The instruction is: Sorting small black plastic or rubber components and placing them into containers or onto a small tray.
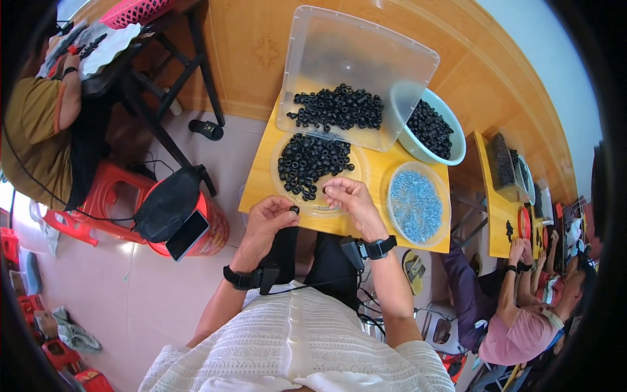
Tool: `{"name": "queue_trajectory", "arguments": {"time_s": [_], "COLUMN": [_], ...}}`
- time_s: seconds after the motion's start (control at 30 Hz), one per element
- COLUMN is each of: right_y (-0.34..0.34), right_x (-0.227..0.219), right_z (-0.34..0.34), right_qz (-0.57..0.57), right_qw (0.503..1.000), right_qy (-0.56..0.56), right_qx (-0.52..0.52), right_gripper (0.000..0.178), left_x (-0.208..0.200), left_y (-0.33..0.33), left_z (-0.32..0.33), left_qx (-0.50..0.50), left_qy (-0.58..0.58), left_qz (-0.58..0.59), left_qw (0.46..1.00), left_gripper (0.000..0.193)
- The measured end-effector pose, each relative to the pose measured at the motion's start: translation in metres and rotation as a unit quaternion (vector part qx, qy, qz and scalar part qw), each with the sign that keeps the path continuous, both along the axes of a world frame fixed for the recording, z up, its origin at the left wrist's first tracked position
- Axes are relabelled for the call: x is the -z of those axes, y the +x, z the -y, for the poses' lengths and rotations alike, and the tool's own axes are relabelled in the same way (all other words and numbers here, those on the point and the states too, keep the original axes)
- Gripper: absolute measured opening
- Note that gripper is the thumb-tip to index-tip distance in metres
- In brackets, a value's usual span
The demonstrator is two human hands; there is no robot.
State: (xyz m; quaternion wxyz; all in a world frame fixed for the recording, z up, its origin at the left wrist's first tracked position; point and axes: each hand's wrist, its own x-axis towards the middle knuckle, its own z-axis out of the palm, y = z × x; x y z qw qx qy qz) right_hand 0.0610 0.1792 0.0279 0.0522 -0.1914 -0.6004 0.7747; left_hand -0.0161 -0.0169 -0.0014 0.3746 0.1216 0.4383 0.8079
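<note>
My left hand pinches a small round black plastic piece between thumb and fingertips, just off the table's near edge. Close to its right, my right hand has its thumb and fingers pressed together over the near rim of a shallow clear round tray; whatever it holds is too small to make out. In that tray lies a heap of black ring-like pieces. A few thin silvery bits lie by its near rim. Right of my right hand, a round dish holds many tiny blue-silver parts.
A clear plastic bin with more black pieces leans at the table's back, beside a pale green bowl of them. A phone rests on a red bucket at left. Other people work at left and at right.
</note>
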Motion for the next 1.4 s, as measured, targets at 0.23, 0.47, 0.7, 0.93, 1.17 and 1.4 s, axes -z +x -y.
{"name": "queue_trajectory", "arguments": {"time_s": [0.23,0.47,0.7,0.93,1.17,1.4], "right_y": [0.004,0.007,0.008,0.01,0.012,0.015], "right_x": [-0.003,-0.016,-0.013,-0.027,-0.036,-0.034], "right_z": [0.022,0.038,0.048,0.06,0.068,0.074], "right_qz": [-0.012,-0.063,-0.085,-0.088,-0.117,-0.08], "right_qw": [1.0,0.997,0.991,0.939,0.868,0.841], "right_qy": [0.014,0.031,0.106,0.329,0.482,0.534], "right_qx": [-0.01,-0.007,-0.003,0.041,0.035,0.03], "right_gripper": [0.015,0.012,0.012,0.015,0.017,0.017], "left_x": [-0.001,0.001,0.003,0.002,-0.001,0.002], "left_y": [-0.001,-0.002,-0.001,0.0,0.001,0.006], "left_z": [-0.004,-0.006,-0.005,-0.005,-0.007,-0.009], "left_qx": [0.014,0.025,0.026,0.028,0.017,0.011], "left_qy": [0.007,0.024,0.019,0.026,0.025,0.01], "left_qz": [0.002,-0.004,-0.018,-0.025,-0.043,-0.075], "left_qw": [1.0,0.999,0.999,0.999,0.999,0.997], "left_gripper": [0.018,0.018,0.018,0.018,0.018,0.021]}}
